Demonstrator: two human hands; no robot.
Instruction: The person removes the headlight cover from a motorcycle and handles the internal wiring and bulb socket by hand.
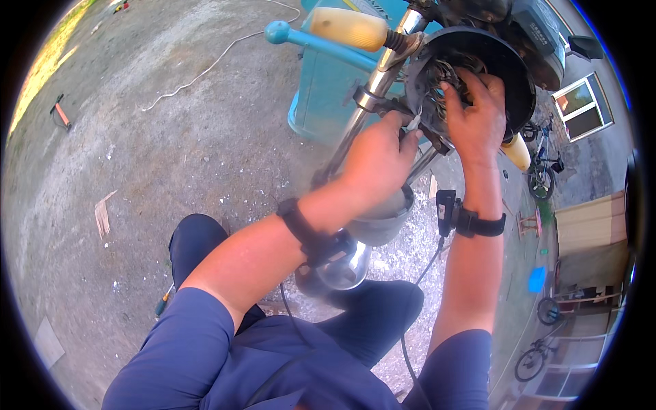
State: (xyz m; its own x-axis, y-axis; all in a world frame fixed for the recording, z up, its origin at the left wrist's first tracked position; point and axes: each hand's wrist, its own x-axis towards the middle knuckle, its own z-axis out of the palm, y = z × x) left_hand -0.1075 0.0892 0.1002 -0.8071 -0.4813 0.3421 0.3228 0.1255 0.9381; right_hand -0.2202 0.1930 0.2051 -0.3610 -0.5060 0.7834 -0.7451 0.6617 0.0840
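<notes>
A round black headlight housing [523, 75] sits open on the front of a motorcycle, with a bundle of wires [444, 72] inside. My right hand [476, 113] reaches into it, fingers closed around some of the wires. Just outside the housing's lower left rim, my left hand [379, 160] pinches a small whitish wire connector [415, 123]. Chrome fork tubes [379, 82] run past my left hand. Below my forearms, a shiny, rounded, clear piece [345, 270] shows near my knees; my left arm partly covers it. Each wrist wears a black strapped device.
An amber turn signal [348, 29] juts left from the fork, another [517, 152] lies right of my right hand. A light-blue plastic bin [321, 89] stands behind. On the ground are a screwdriver [164, 301] and an orange-and-black tool [63, 115]. Bicycles [542, 178] stand at right.
</notes>
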